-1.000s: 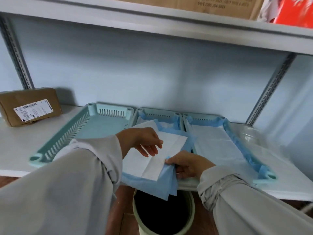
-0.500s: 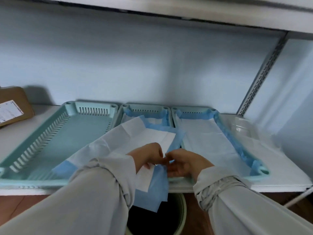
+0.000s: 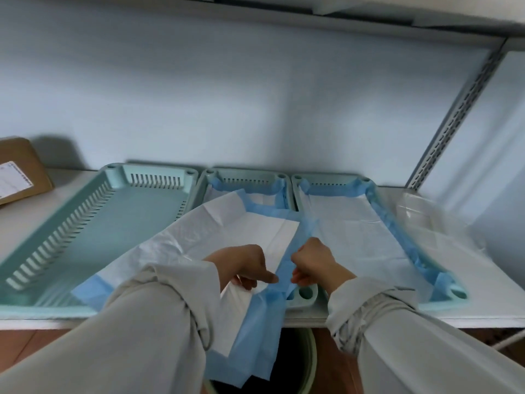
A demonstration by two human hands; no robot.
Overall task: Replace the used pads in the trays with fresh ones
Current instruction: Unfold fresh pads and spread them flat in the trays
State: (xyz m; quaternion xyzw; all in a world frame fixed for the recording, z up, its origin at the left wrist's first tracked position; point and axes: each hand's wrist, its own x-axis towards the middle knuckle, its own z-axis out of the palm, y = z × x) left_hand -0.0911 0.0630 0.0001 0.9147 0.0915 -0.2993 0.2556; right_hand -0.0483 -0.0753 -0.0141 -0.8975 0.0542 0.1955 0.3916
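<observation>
Three mint-green trays stand side by side on a white shelf. The left tray (image 3: 56, 251) is bare. The middle tray (image 3: 247, 177) holds a blue-edged white pad (image 3: 227, 231), partly unfolded and spilling over the front edge and onto the left tray. My left hand (image 3: 244, 264) and my right hand (image 3: 315, 263) both pinch the pad's blue edge near the front. The right tray (image 3: 451, 294) is lined with a flat blue-edged pad (image 3: 358, 240).
A round bin (image 3: 309, 362) stands on the floor below the shelf edge, under the hanging pad. A brown parcel (image 3: 20, 172) lies at the far left of the shelf. Clear plastic wrapping (image 3: 426, 220) lies right of the trays. A slotted upright (image 3: 457, 109) rises at the right.
The pad has been opened out wider to the left, over the bare tray. My hands came together on its blue edge at the front. The camera tilted down.
</observation>
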